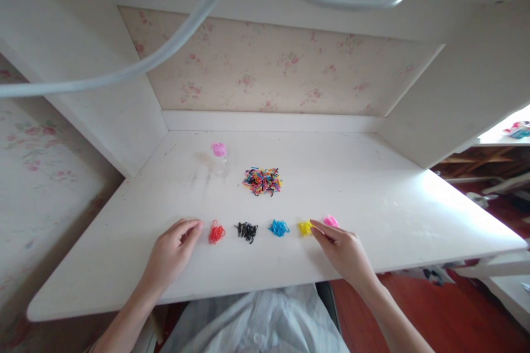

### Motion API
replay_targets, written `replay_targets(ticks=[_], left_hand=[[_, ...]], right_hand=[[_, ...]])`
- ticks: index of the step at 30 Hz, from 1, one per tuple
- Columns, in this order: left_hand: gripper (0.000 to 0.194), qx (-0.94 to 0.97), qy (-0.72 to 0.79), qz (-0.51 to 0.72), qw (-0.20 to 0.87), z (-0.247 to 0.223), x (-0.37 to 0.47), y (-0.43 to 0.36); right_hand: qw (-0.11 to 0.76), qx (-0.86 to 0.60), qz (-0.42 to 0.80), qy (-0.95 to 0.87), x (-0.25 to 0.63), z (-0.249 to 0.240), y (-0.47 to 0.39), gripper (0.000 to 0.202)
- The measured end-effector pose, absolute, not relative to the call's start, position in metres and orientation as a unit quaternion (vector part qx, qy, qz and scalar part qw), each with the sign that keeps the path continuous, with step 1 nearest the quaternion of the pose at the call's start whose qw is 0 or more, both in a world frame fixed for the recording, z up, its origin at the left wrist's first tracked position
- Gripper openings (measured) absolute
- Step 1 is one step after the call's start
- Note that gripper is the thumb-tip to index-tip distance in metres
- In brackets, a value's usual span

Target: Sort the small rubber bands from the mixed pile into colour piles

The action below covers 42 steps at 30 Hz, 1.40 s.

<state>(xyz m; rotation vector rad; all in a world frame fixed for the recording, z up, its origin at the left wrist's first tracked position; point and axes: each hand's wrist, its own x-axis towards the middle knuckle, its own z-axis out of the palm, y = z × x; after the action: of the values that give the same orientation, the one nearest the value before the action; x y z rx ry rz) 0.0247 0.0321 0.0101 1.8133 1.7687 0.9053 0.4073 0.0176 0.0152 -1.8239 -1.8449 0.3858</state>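
Small rubber bands lie on the white table in a row of piles sorted by colour: a red pile point(216, 232), a black pile point(247, 231), a blue pile point(279, 228), a yellow pile point(305, 228) and a pink pile point(330, 221). Farther back is a mixed heap of rubber bands point(262, 181). My left hand point(176, 245) is closed in a pinch just left of the red pile, apart from it. With thumb and forefinger together, my right hand point(342, 245) has its fingertips at the right edge of the yellow pile. Whatever either pinch holds is too small to see.
A clear bottle with a pink cap point(219, 160) stands at the back left of the table point(393, 198). A pale cable point(174, 47) crosses the upper view. White side panels point(447, 94) flank the table, and its front edge runs close to my lap.
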Motion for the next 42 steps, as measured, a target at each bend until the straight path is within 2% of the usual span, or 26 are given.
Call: replay_targets(ticks=[7,14,23,31,42], left_hand=[[0.029,0.654,0.648,0.318,0.224,0.011,0.025,0.032],[0.032,0.677,0.642,0.288,0.216,0.022,0.036,0.044],[0.025,0.8,0.559,0.165,0.144,0.056,0.103,0.087],[0.023,0.808,0.568,0.127,0.093,0.042,0.136,0.127],[0.027,0.806,0.576,0.109,0.078,0.035,0.148,0.137]], right_hand=[[0.253,-0.68,0.135,-0.674,0.406,0.022,0.013,0.032],[0.364,-0.684,0.111,-0.622,0.413,0.017,0.006,0.032],[0.463,-0.692,0.065,-0.55,0.415,-0.001,0.006,0.034],[0.464,-0.707,0.062,-0.53,0.415,-0.001,0.001,0.037],[0.46,-0.698,0.072,-0.543,0.413,0.004,0.0,0.034]])
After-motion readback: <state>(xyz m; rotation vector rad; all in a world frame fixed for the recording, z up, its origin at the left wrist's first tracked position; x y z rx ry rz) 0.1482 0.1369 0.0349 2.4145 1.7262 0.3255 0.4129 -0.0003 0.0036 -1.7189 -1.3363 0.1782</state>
